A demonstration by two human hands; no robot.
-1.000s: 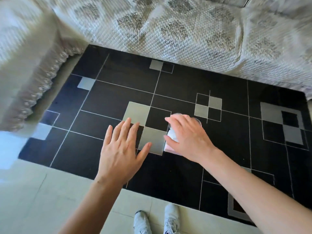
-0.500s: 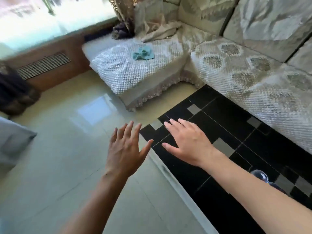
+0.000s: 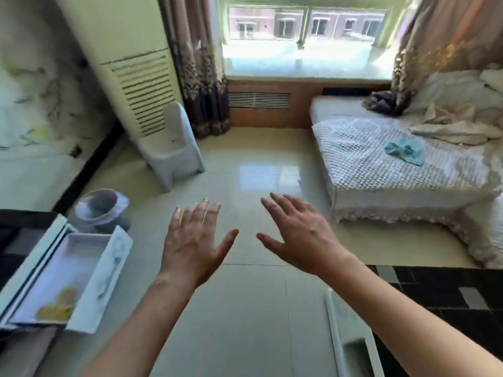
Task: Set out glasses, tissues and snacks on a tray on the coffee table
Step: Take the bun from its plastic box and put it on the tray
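Left hand (image 3: 194, 240) and right hand (image 3: 302, 235) spread flat over floor (image 3: 253, 322), fingers straight, grasping nothing; white tray (image 3: 109, 270) with yellow snacks (image 3: 58, 306) at left edge, bin (image 3: 100, 208) behind, sofa (image 3: 381, 164) far right

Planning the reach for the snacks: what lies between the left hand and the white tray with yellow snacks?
In the head view, only bare floor tile separates the left hand from the tray.
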